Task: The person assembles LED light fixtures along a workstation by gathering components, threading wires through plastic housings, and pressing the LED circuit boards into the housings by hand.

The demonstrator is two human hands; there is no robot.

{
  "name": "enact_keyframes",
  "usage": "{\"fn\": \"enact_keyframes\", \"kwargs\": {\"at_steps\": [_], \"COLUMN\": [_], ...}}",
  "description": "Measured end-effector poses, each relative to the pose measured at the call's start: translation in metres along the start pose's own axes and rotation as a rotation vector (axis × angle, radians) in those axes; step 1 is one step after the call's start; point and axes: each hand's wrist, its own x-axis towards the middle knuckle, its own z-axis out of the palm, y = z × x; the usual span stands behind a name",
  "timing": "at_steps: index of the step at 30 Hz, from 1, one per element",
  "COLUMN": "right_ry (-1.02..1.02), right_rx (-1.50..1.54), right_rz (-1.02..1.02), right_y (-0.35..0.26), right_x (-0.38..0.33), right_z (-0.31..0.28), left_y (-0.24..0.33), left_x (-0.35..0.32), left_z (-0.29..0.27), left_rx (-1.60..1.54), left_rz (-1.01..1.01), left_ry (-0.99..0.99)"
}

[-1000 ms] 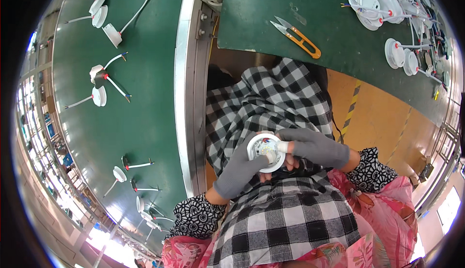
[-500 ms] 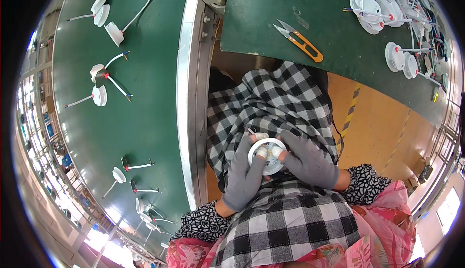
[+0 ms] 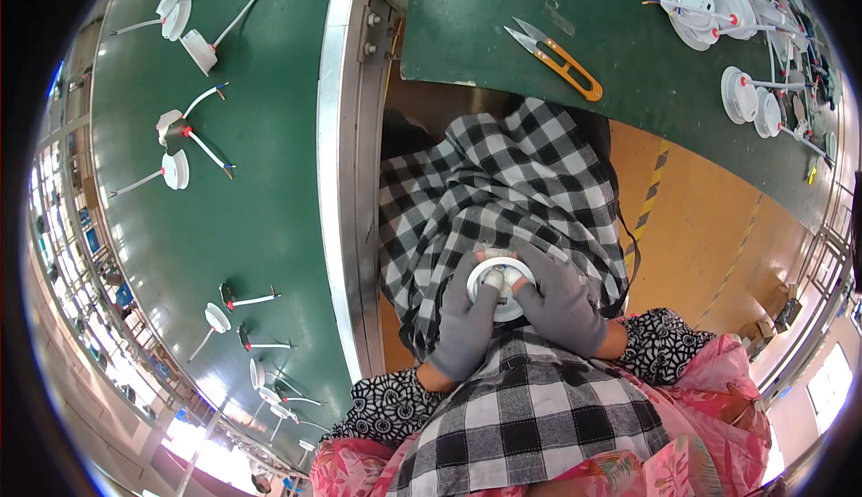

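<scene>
Over my lap, a round white lamp housing sits between both hands. My left hand, in a grey glove with bare or taped fingertips, grips its left side. From the other side my right hand, gloved the same way, grips it too. Both thumbs press side by side into the housing's open face, while the other fingers wrap round its far rim. The thumbs cover most of the inside, so its small parts cannot be made out. Below lies the black-and-white checked cloth across my lap.
Orange-handled thread snips lie on the green table ahead. A pile of white lamp housings with cables stands at its right. On the left, past a metal rail, a green belt carries several cabled lamp parts.
Both thumbs have come closer together and deeper into the lamp housing, hiding more of its inside. The hands have drawn slightly nearer each other. The view has shifted a little.
</scene>
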Motion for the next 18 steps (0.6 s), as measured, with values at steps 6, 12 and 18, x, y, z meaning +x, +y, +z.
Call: {"fn": "enact_keyframes", "kwargs": {"at_steps": [6, 12, 18], "right_ry": [-0.373, -0.365, -0.345], "right_rx": [0.189, 0.122, 0.049], "right_rz": [0.183, 0.15, 0.227], "right_y": [0.001, -0.002, -0.009], "right_x": [0.032, 0.035, 0.033], "right_z": [-0.032, -0.031, -0.027], "left_y": [0.005, 0.011, 0.023], "left_x": [0.012, 0.009, 0.007], "left_z": [-0.015, -0.018, -0.016], "left_rx": [-0.155, 0.005, 0.151], "left_rz": [-0.117, -0.125, -0.117], "left_ry": [-0.12, -0.235, -0.239]}}
